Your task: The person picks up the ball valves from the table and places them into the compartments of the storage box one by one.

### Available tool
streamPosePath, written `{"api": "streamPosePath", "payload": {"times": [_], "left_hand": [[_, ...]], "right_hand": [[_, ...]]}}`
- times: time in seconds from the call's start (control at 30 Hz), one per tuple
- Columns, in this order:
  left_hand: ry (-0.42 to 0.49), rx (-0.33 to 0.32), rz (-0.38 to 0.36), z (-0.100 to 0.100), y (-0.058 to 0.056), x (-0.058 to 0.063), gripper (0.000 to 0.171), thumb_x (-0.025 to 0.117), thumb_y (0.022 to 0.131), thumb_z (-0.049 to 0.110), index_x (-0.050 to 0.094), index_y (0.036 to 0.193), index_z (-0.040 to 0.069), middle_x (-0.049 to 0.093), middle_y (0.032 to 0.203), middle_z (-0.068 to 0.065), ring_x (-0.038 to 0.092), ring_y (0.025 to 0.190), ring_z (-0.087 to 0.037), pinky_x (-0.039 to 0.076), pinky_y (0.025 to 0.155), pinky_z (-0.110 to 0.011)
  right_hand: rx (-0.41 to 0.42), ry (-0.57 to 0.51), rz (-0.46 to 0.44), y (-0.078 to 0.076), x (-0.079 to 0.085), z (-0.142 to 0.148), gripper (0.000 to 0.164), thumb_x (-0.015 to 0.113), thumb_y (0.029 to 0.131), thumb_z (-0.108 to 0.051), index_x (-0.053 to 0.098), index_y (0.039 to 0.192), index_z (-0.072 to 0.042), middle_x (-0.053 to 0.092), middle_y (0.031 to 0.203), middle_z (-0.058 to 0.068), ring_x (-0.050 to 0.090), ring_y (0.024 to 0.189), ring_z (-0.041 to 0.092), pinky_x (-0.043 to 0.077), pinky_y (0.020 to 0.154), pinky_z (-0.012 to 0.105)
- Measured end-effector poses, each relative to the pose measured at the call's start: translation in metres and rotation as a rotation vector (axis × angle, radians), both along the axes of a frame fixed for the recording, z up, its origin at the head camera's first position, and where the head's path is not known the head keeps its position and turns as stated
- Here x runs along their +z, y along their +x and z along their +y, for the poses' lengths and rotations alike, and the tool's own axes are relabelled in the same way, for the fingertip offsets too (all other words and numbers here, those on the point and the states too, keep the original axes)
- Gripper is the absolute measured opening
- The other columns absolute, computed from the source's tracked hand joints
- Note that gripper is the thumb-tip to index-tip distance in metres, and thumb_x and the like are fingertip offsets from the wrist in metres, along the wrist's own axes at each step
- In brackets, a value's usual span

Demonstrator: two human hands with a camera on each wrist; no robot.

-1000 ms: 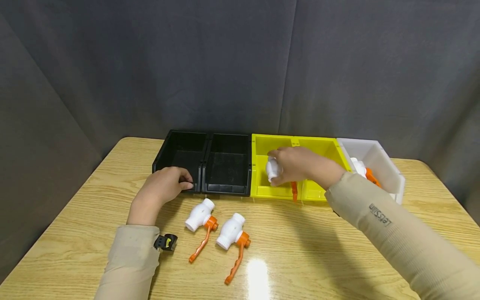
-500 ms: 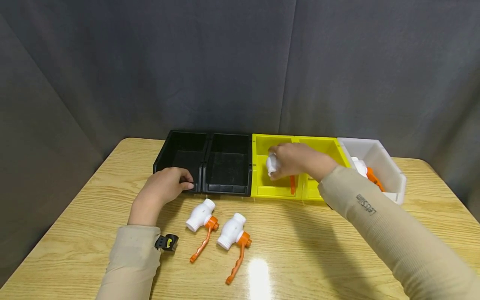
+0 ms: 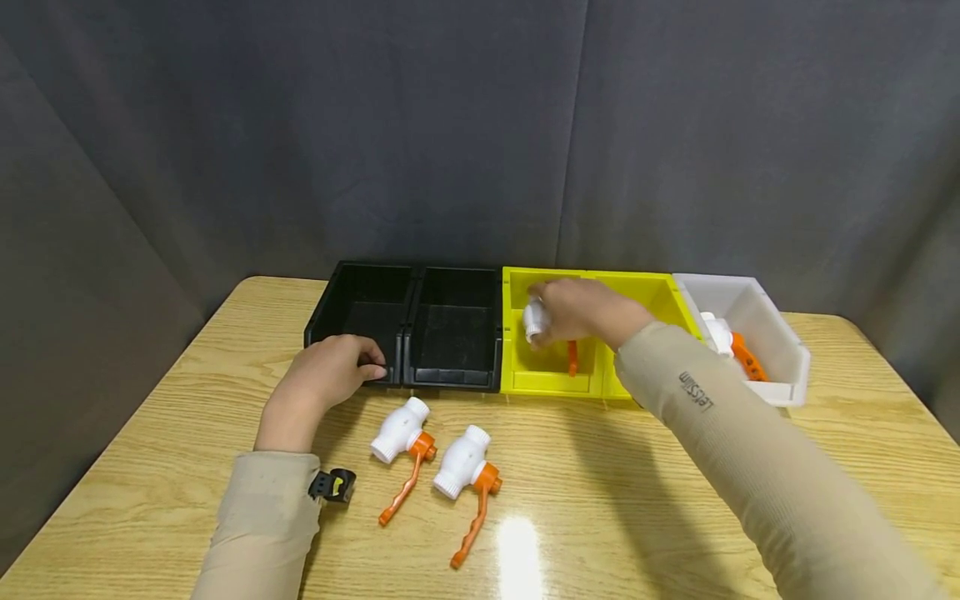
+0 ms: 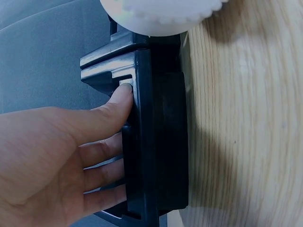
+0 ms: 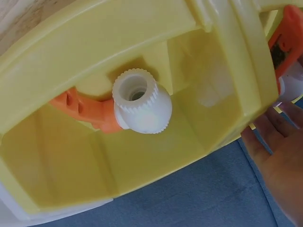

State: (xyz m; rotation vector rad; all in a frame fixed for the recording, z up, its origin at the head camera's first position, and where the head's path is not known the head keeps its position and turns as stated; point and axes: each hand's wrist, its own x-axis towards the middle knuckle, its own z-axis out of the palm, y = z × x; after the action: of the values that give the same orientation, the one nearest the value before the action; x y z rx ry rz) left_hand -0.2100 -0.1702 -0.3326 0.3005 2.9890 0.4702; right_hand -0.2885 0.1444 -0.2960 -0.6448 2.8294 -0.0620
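Right hand (image 3: 581, 308) grasps a valve by its white body (image 3: 536, 318), fingers on the far side, thumb nearer the person. Held valve sits off the left side of the hand, within the mouth of the left yellow bin (image 3: 551, 382). Body's long axis runs roughly front to back as seen from the head; its orange handle (image 3: 573, 358) shows below the palm, pointing at the bin's front wall. Whether body or handle touches the bin floor: cannot tell; the hand hides the underside. In the right wrist view only part of this valve shows, at the edge, beyond the fingers.

Left hand (image 3: 330, 367) well apart from held valve. It pinches the front wall of the left black bin (image 4: 171, 156), thumb on the near side, other fingers behind. Right hand plainly the nearer to the yellow bins.

Right yellow bin (image 3: 645, 287) lies partly under the right forearm; right wrist view shows a second valve (image 5: 147, 106) in it, one end facing the camera. White bin (image 3: 780, 333), far right, holds another valve (image 3: 717, 332).

Surface: pale wood-grain table (image 3: 150, 467), with a glare patch near the person. Two loose valves lie on it before the black bins: left one (image 3: 397, 432) near the left hand, right one (image 3: 463, 462) just beside it. Both bodies slant away to the right; both handles trail toward the person. Grey curtain (image 3: 450, 133) behind the bin row.
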Motion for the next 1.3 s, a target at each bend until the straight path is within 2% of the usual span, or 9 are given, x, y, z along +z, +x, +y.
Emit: {"api": "streamPosePath", "payload": {"times": [0.27,0.53,0.77,1.0,1.13,1.3], "left_hand": [[0.002,0.004,-0.008,0.0,0.0,0.0,0.021,0.068,0.095,0.022,0.073,0.109,0.008,0.069,0.11,-0.013,0.063,0.096,-0.03,0.049,0.088,-0.051],[0.0,0.0,0.0,0.0,0.0,0.0,0.02,0.068,0.095,0.022,0.073,0.109,0.009,0.07,0.109,-0.012,0.063,0.096,-0.03,0.049,0.088,-0.051],[-0.003,0.004,-0.004,-0.001,0.0,0.002,0.02,0.067,0.096,0.022,0.073,0.109,0.008,0.07,0.109,-0.013,0.063,0.096,-0.03,0.048,0.088,-0.052],[-0.007,0.004,-0.005,-0.001,0.0,0.002,0.021,0.067,0.096,0.022,0.073,0.11,0.008,0.069,0.111,-0.013,0.063,0.098,-0.031,0.048,0.089,-0.052],[-0.002,-0.001,-0.003,0.0,0.0,0.002,0.02,0.067,0.096,0.022,0.073,0.11,0.008,0.069,0.11,-0.013,0.063,0.098,-0.031,0.048,0.089,-0.052],[0.0,-0.003,-0.001,0.001,0.0,0.002,0.02,0.067,0.096,0.022,0.073,0.11,0.008,0.069,0.11,-0.013,0.063,0.098,-0.031,0.048,0.089,-0.052]], "right_hand": [[-0.018,0.0,-0.004,-0.007,-0.003,-0.003,0.071,0.083,0.081,-0.032,0.052,0.139,-0.006,0.065,0.113,0.008,0.059,0.095,0.026,0.05,0.092,0.042],[-0.024,0.023,-0.002,-0.011,-0.009,-0.008,0.072,0.082,0.082,-0.027,0.049,0.142,-0.004,0.063,0.124,0.012,0.06,0.1,0.027,0.049,0.097,0.043],[-0.043,0.034,0.008,-0.009,-0.013,-0.016,0.066,0.085,0.079,-0.023,0.055,0.136,-0.006,0.064,0.12,0.011,0.061,0.099,0.028,0.051,0.093,0.042],[-0.054,0.044,-0.026,-0.009,-0.018,-0.021,0.072,0.084,0.079,-0.024,0.051,0.141,-0.008,0.062,0.124,0.011,0.059,0.105,0.029,0.048,0.099,0.044],[-0.053,0.036,-0.031,-0.007,-0.02,-0.023,0.073,0.084,0.079,-0.024,0.05,0.142,-0.008,0.063,0.124,0.01,0.059,0.104,0.029,0.049,0.097,0.044],[-0.038,0.077,-0.014,-0.007,-0.023,-0.025,0.071,0.084,0.08,-0.026,0.051,0.14,-0.008,0.063,0.122,0.01,0.06,0.103,0.028,0.05,0.096,0.044]]}}
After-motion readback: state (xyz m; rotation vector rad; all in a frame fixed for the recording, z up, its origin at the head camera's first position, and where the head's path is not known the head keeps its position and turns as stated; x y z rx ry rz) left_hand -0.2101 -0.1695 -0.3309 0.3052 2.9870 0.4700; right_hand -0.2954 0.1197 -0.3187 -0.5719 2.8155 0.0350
